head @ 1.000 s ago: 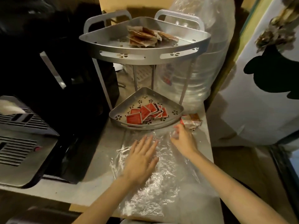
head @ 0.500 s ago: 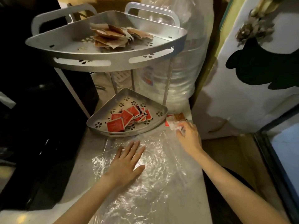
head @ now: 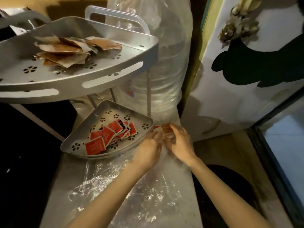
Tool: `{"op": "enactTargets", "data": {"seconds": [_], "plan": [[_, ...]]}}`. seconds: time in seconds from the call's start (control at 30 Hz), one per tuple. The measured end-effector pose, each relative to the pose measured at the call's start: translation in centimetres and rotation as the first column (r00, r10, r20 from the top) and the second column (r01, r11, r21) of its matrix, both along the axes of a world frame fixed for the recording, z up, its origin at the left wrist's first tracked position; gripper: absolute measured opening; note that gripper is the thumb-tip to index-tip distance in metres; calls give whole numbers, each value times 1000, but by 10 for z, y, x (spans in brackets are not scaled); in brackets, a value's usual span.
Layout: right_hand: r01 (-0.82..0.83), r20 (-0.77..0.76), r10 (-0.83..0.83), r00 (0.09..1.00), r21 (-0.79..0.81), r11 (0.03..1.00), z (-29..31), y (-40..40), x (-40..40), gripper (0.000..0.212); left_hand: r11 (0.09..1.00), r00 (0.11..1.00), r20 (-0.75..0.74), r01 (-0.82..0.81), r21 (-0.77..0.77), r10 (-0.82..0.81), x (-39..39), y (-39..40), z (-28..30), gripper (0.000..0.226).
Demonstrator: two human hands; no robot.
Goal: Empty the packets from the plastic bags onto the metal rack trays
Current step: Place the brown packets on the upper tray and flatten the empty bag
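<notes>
— What's in the trays?
— Red packets (head: 105,137) fill the lower tray (head: 144,120); brown ones (head: 65,51) the upper tray (head: 115,69).
— The hands?
— Left hand (head: 148,148) and right hand (head: 181,145) both pinch a small bag of packets (head: 166,130) (blurry) beside the lower tray.

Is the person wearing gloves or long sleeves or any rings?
No. The left hand and right hand are bare, with no gloves, and I see no rings or watch. Both forearms are uncovered all the way to the picture's edge, so no sleeves show.

We count two metal trays (head: 144,51), two hands (head: 148,150), one crumpled plastic bag (head: 125,186) (red packets (head: 95,146) overlap, roughly ten).
</notes>
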State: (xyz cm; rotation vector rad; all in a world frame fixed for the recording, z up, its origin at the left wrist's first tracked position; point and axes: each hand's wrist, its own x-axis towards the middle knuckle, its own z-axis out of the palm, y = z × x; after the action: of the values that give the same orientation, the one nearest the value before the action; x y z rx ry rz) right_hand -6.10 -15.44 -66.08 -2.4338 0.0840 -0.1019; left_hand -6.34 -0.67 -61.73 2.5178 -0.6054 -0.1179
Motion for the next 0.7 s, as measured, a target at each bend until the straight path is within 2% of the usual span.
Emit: {"op": "enactTargets", "data": {"seconds": [0.03, 0.1, 0.17, 0.27, 0.37, 0.43, 0.53, 0.63, 0.7], "plan": [[-39, 2, 39, 999, -26, 999, -2, -1, 1, 65, 999, 998, 33, 45, -4, -44, 4, -7, -12, 51], [-82, 4, 83, 997, -74, 994, -6, -3, 2, 63, 993, 995, 47, 82, 85, -87, 12, -15, -34, 61], [-73, 25, 76, 997, -97, 993, -11, -4, 2, 55, 981, 995, 63, 68, 179, -81, 16, -19, -50, 67], [-27, 72, 35, 997, -103, 994, -17, -5, -1, 46, 973, 991, 105, 56, 222, -81, 17, -19, -57, 70], [-14, 83, 24, 996, -126, 992, -18, -5, -3, 45, 983, 977, 209, 11, 186, -51, 23, -18, -50, 53], [-8, 84, 20, 996, -146, 989, -16, -5, -2, 45, 986, 973, 228, 1, 166, -40, 26, -17, -45, 39], [-42, 63, 56, 996, -192, 980, -8, -7, -2, 43, 980, 987, 151, 29, 197, -59, 23, -19, -25, 32], [-33, 90, 43, 995, -108, 994, 6, -9, -2, 28, 967, 991, 120, 20, 253, -52, 22, -18, -5, 38], [14, 112, -14, 994, 4, 1000, 23, -8, -2, 26, 979, 991, 133, -2, 204, -26, 19, -16, 12, 40]]}}
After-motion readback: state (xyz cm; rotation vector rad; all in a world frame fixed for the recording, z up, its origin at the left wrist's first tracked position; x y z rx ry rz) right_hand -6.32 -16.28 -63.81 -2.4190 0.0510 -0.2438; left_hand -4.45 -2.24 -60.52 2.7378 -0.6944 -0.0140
